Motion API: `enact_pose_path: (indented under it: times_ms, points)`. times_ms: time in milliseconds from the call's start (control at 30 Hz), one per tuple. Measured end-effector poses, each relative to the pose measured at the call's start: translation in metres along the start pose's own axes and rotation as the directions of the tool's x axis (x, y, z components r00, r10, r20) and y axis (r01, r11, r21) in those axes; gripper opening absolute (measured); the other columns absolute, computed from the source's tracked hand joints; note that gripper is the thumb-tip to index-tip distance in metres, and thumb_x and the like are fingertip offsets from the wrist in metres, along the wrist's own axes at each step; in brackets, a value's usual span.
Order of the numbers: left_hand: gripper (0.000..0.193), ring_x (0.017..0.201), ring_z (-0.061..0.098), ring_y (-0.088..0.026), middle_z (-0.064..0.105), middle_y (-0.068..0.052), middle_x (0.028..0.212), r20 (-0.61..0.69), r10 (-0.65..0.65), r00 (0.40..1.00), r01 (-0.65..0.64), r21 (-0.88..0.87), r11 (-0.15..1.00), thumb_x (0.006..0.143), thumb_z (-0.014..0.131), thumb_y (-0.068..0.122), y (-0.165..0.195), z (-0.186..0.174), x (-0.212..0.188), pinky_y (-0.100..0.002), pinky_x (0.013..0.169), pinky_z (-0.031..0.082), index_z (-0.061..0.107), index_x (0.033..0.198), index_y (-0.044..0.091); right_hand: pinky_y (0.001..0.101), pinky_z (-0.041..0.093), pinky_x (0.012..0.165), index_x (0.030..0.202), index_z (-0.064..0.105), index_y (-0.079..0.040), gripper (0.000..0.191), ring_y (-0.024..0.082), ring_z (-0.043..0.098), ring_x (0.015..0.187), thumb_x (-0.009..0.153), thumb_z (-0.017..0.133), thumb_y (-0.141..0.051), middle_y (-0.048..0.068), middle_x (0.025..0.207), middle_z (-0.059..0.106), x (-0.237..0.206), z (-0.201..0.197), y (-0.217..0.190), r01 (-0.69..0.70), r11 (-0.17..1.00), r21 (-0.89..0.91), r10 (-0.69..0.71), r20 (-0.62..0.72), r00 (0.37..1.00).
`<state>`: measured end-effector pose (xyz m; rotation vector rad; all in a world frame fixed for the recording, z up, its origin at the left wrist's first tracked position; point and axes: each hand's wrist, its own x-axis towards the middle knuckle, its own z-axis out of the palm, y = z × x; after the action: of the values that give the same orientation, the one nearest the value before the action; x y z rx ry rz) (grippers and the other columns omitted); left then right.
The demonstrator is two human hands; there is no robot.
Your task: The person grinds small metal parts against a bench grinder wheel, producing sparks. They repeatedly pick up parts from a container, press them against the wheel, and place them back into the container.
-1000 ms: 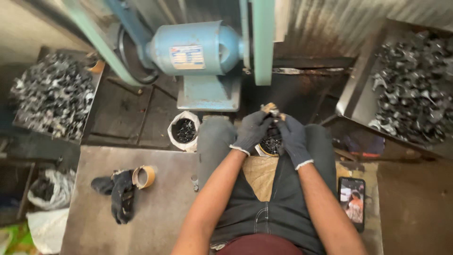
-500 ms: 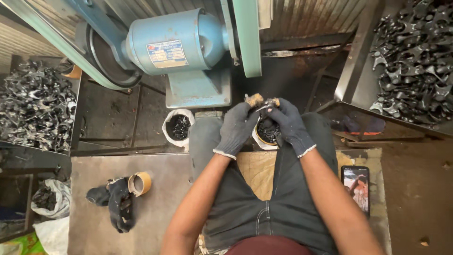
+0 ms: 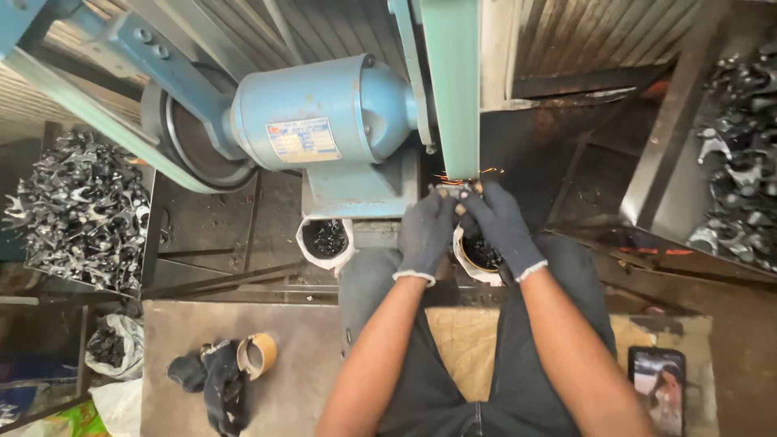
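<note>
Both my hands wear dark grey gloves. My left hand (image 3: 424,232) and my right hand (image 3: 500,225) together pinch a small metal part (image 3: 455,191) and press it against the green sanding belt (image 3: 452,89). Orange sparks (image 3: 469,172) fly where the part meets the belt. The belt runs on a blue motor (image 3: 320,113) straight ahead of me. Under my hands sits a white container (image 3: 476,257) holding dark pieces.
A second white cup (image 3: 324,240) of dark pieces stands left of my knee. Bins of metal parts sit at far left (image 3: 81,210) and far right (image 3: 740,162). A roll of tape (image 3: 257,354), a dark glove (image 3: 212,380) and a phone (image 3: 662,390) lie near me.
My hands have carried the part up from over the white container to the belt, and sparks have appeared. The camera view has tilted downward and closer.
</note>
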<state>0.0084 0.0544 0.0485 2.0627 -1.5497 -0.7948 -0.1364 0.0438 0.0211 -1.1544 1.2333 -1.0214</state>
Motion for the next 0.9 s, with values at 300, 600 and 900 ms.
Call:
enact_pose_path:
  times_ms: [300, 600, 900]
  points:
    - [0.037, 0.086, 0.068, -0.043, 0.07, -0.024, 0.091, -0.105, 0.225, 0.969, -0.234, -0.09, 0.968, 0.101, 0.057, 0.035, 0.006, 0.0, -0.007, -0.051, 0.072, 0.051, 0.071, 0.096, 0.002, 0.0327, 0.05, 0.07, 0.112, 0.065, 0.003, 0.025, 0.016, 0.061, 0.078, 0.101, 0.06, -0.019, 0.007, 0.09, 0.069, -0.007, -0.004, 0.0, -0.033, 0.998, 0.061, 0.035, -0.024, 0.999]
    - [0.04, 0.084, 0.069, -0.042, 0.071, -0.022, 0.09, -0.07, 0.113, 0.991, -0.114, -0.011, 0.993, 0.103, 0.052, 0.036, 0.025, 0.014, -0.013, -0.052, 0.076, 0.052, 0.071, 0.089, 0.003, 0.0282, 0.047, 0.074, 0.112, 0.066, 0.002, 0.026, 0.01, 0.056, 0.084, 0.103, 0.057, -0.022, 0.004, 0.092, 0.066, 0.0, -0.018, 0.005, 0.034, 0.998, -0.051, -0.039, -0.11, 0.993]
    - [0.036, 0.087, 0.069, -0.041, 0.069, -0.022, 0.089, -0.082, 0.159, 0.984, -0.168, -0.114, 0.979, 0.103, 0.054, 0.032, 0.026, 0.049, 0.002, -0.049, 0.079, 0.053, 0.07, 0.09, 0.002, 0.0297, 0.048, 0.075, 0.109, 0.067, 0.001, 0.022, 0.012, 0.058, 0.085, 0.105, 0.058, -0.018, 0.005, 0.093, 0.066, 0.013, -0.033, 0.022, 0.14, 0.988, -0.069, -0.15, -0.167, 0.974]
